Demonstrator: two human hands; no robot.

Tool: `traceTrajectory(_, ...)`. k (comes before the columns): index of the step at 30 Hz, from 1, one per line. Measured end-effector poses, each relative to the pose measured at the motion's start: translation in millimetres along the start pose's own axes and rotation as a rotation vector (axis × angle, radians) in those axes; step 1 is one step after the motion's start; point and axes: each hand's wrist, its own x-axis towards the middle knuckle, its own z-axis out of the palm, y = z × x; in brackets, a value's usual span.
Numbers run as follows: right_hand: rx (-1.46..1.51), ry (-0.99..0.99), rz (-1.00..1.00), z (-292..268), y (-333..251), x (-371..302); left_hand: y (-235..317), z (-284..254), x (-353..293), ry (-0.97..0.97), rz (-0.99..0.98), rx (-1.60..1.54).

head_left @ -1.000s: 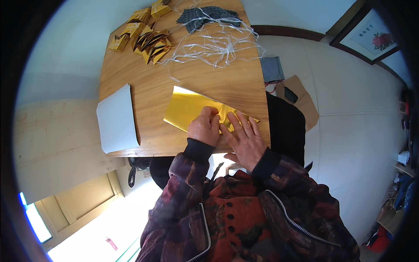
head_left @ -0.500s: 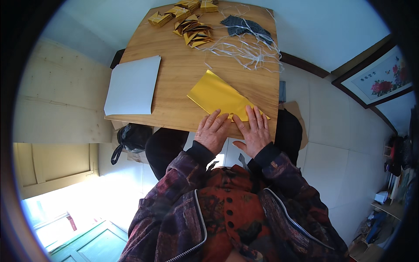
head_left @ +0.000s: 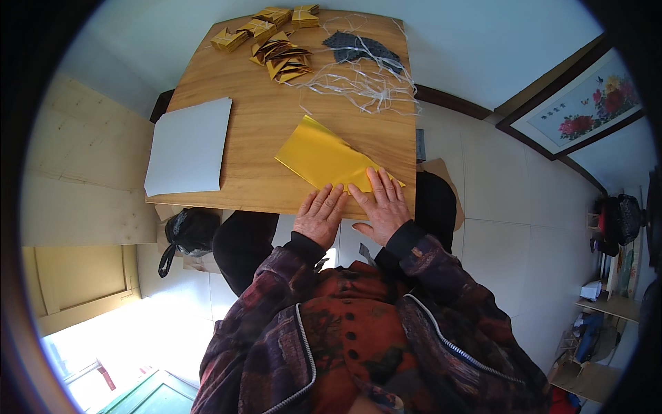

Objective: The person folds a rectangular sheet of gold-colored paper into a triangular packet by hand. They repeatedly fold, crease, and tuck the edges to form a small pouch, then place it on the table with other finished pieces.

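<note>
A folded sheet of shiny gold paper (head_left: 318, 153) lies aslant on the wooden table near its front edge, narrowing to a point at the right. My left hand (head_left: 320, 217) is flat, fingers stretched, its fingertips at the paper's near edge. Beside it my right hand (head_left: 383, 207) is spread over the paper's pointed right end, its fingers pressing down and its thumb out toward the left hand. Neither hand grasps anything. Part of the paper's near edge is hidden under the fingers.
On the table (head_left: 255, 152) a stack of white sheets (head_left: 187, 146) lies at the left. Folded gold paper pieces (head_left: 284, 61) and tied gold bundles (head_left: 258, 27) are at the back. A dark grey cloth (head_left: 362, 48) and tangled white strings (head_left: 365, 90) lie back right. A black bag (head_left: 192, 231) stands below left.
The whole view has shifted, so the table appears farther left. My left hand has slid slightly back and right along the paper's near edge; my right hand stays nearly in place on it.
</note>
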Motion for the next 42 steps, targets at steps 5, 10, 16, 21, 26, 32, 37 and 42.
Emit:
traceTrajectory(5,-0.024,-0.044,0.048,-10,15,-11,0,-1,2,0.049,0.004,0.009)
traceTrajectory(10,-0.058,-0.094,0.139,-25,38,-30,1,2,2,0.066,-0.013,-0.005)
traceTrajectory(16,-0.118,-0.174,0.240,-40,47,-42,1,4,1,0.092,-0.018,-0.021)
traceTrajectory(21,-0.033,-0.124,0.272,-54,39,-40,1,6,3,0.111,-0.024,-0.038)
traceTrajectory(26,0.062,0.037,0.024,-20,-4,-4,3,6,1,0.090,-0.041,-0.021)
traceTrajectory(32,0.177,0.005,0.037,14,-22,27,3,10,1,0.110,-0.063,0.002)
traceTrajectory(37,0.102,0.054,0.062,11,2,23,3,7,2,0.105,-0.049,-0.011)
traceTrajectory(42,0.045,0.046,0.108,8,17,27,3,3,3,0.106,-0.021,-0.027)
